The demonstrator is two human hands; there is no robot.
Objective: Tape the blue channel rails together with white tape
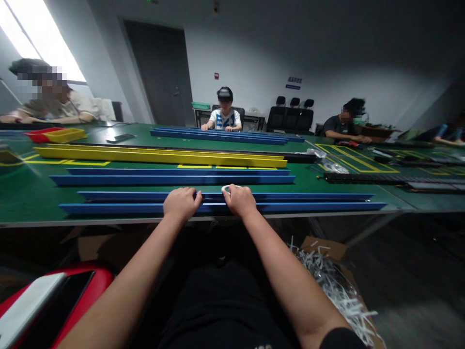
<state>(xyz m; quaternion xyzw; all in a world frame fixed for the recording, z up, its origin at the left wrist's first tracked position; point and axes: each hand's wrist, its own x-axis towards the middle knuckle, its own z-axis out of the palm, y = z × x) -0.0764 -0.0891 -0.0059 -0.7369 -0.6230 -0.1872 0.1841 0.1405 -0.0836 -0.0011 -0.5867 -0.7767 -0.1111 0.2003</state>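
A long blue channel point(305, 207) with two raised walls lies along the near edge of the green table. My left hand point(181, 203) is closed over its middle, knuckles up and thumb pointing right; its fingertips are hidden. Just to the right, my right hand point(240, 199) is closed around a white ring point(228, 188) that looks like a roll of tape, held above the same channel. Behind them lies a shorter blue channel point(174, 180), and beyond that a yellow channel point(163, 156), both parallel to the near one.
More blue channels point(218, 136) lie farther back, before a seated person point(225, 118). Red point(40, 134) and yellow bins point(69, 135) stand at left. Dark strips point(370, 178) lie at right. Below the table are a box of white shreds point(330, 281) and a red stool point(98, 276).
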